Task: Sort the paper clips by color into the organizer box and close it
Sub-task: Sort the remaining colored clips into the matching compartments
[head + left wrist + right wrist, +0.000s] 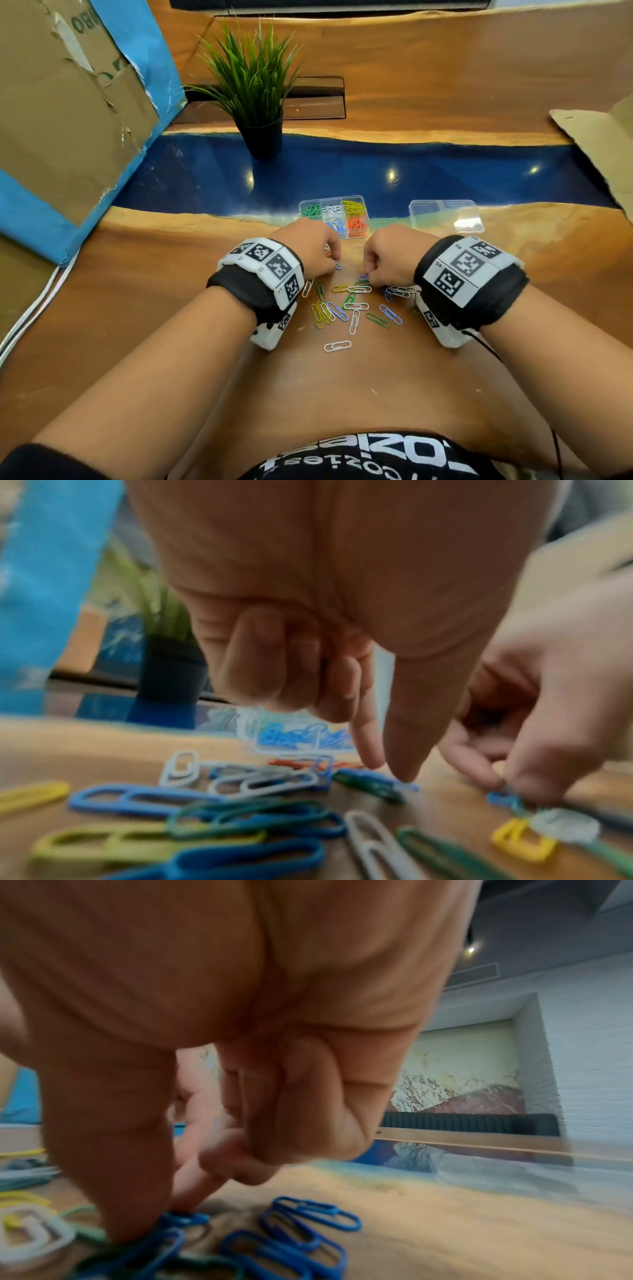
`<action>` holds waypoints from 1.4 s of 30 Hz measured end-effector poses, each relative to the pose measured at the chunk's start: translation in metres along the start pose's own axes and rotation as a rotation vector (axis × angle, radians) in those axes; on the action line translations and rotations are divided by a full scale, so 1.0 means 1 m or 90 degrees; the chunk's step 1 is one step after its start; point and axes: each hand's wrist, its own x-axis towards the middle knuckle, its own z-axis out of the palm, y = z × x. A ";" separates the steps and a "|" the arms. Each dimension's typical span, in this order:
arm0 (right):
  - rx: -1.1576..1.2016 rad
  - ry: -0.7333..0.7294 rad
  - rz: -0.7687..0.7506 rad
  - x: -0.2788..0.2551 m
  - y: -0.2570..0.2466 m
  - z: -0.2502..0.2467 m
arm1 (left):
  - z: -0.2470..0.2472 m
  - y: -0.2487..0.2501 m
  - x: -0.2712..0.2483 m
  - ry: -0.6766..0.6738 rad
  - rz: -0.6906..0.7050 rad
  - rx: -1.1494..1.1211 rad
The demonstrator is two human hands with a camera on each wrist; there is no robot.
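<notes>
The clear organizer box (pixel 356 200) stands open at the table's blue strip, with green, white, yellow, blue and red clips in its compartments. Its lid (pixel 445 216) lies apart to the right. Several loose paper clips (pixel 352 308) of mixed colours lie between my wrists. My left hand (pixel 390 769) points down with the other fingers curled, thumb and forefinger tips pinching the end of a blue clip (pixel 373 777) that lies on the wood. My right hand (pixel 161 1213) pinches another blue clip (pixel 185 1218) on the table, beside more blue clips (pixel 308 1221).
A potted plant (pixel 253 89) stands behind the box on the blue strip. A torn cardboard box (pixel 61 113) on blue sheeting fills the left side, and a cardboard flap (pixel 603 144) juts in at the right. White cables (pixel 30 318) run along the left edge.
</notes>
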 end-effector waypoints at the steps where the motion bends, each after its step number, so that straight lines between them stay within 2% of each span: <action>1: -0.001 -0.007 0.005 0.000 0.000 0.000 | 0.000 0.001 0.002 0.004 -0.001 0.023; 5: 0.026 -0.030 0.001 0.001 0.003 0.000 | -0.003 0.008 0.005 0.008 0.001 0.073; 8: 0.131 -0.041 0.000 0.001 0.014 0.000 | -0.004 0.010 0.005 -0.003 0.004 0.076; 10: 0.312 -0.034 0.003 -0.002 0.021 -0.001 | -0.004 0.010 0.006 -0.017 0.009 0.062; 13: 0.660 -0.013 0.001 -0.008 0.034 -0.001 | -0.001 0.008 0.006 -0.036 0.015 0.032; 15: 0.857 -0.014 0.002 -0.011 0.044 -0.001 | 0.001 0.008 0.006 -0.044 0.009 -0.025; 17: 0.984 -0.030 0.016 -0.014 0.054 -0.001 | 0.001 0.008 0.006 -0.062 -0.001 -0.107; 20: 1.103 -0.036 0.076 -0.016 0.063 -0.002 | -0.001 0.010 0.005 -0.097 -0.010 -0.226; 23: 1.129 -0.039 0.120 -0.017 0.065 -0.001 | -0.004 0.015 0.003 -0.105 -0.022 -0.390; 29: 1.048 -0.025 0.142 -0.011 0.062 -0.004 | -0.002 0.018 0.006 -0.125 -0.048 -0.548; 31: 0.854 0.019 0.157 -0.006 0.060 -0.003 | -0.003 0.018 0.006 -0.134 -0.070 -0.564; 33: 0.499 0.061 0.164 -0.004 0.056 -0.002 | -0.004 0.017 0.007 -0.130 -0.088 -0.548; 35: 0.240 0.088 0.154 -0.001 0.050 0.000 | -0.005 0.014 0.010 -0.114 -0.101 -0.530; 38: 0.102 0.090 0.162 0.004 0.039 0.000 | -0.013 0.011 0.009 -0.069 -0.105 -0.527; 42: -0.024 0.054 0.149 0.006 0.028 -0.002 | -0.023 -0.001 0.013 0.044 -0.106 -0.530</action>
